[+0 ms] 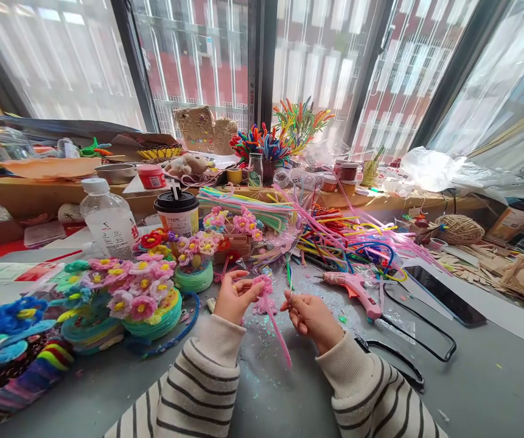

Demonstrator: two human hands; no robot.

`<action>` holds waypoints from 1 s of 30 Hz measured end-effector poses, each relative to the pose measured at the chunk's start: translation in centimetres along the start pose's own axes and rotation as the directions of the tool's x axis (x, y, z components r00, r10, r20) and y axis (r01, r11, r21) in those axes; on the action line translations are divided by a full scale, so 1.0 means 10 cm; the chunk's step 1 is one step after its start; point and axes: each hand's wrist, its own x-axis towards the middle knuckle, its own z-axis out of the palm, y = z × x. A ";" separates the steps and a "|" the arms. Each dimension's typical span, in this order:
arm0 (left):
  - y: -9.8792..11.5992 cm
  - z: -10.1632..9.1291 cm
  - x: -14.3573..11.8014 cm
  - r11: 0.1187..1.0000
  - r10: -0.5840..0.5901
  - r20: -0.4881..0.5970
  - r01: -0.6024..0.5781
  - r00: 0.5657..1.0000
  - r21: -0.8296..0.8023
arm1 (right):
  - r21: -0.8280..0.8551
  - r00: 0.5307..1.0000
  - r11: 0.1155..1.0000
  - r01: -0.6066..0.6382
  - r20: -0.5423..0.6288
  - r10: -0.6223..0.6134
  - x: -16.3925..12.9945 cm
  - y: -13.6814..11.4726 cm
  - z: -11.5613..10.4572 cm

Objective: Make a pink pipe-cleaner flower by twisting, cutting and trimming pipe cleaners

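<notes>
My left hand [234,297] pinches a pink pipe cleaner flower [262,283] between thumb and fingers. A loose pink pipe cleaner end [280,340] trails from it toward me. My right hand [313,319] is closed just to the right, fingertips pressed together on something thin that I cannot make out. On the table between the hands lies another pink fuzzy piece [265,306], partly covered. Left of my left hand stand pots of pipe cleaner flowers, with pink blooms [140,286] over a turquoise coiled pot [156,316].
A pink glue gun [355,291] with a black cord lies right of my right hand, near black-handled scissors [398,362] and a phone [444,295]. Pipe cleaner bundles [252,207], a lidded cup [177,213] and a plastic bottle [109,219] stand farther back. Glitter dots the grey table [284,401].
</notes>
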 end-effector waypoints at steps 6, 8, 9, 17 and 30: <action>0.01 0.00 0.00 1.000 -0.008 -0.019 0.008 1.000 0.013 | 0.353 0.986 0.928 -0.122 0.153 0.072 -0.01 0.00 0.01; 0.01 -0.01 0.01 1.000 -0.010 -0.029 0.011 1.000 0.014 | 0.483 0.967 0.844 -0.233 0.207 0.149 -0.02 -0.01 0.03; 0.01 -0.01 0.01 1.000 -0.007 -0.036 0.007 0.999 0.013 | 0.522 0.961 0.813 -0.259 0.225 0.162 -0.02 -0.02 0.04; 0.01 -0.01 0.02 1.000 -0.009 -0.043 0.010 0.999 0.028 | 0.609 0.972 0.760 -0.228 0.182 0.146 -0.03 -0.02 0.05; -0.01 -0.03 0.04 0.996 0.018 -0.047 -0.014 0.999 0.085 | 0.627 0.964 0.733 -0.264 0.187 0.187 0.02 0.07 0.04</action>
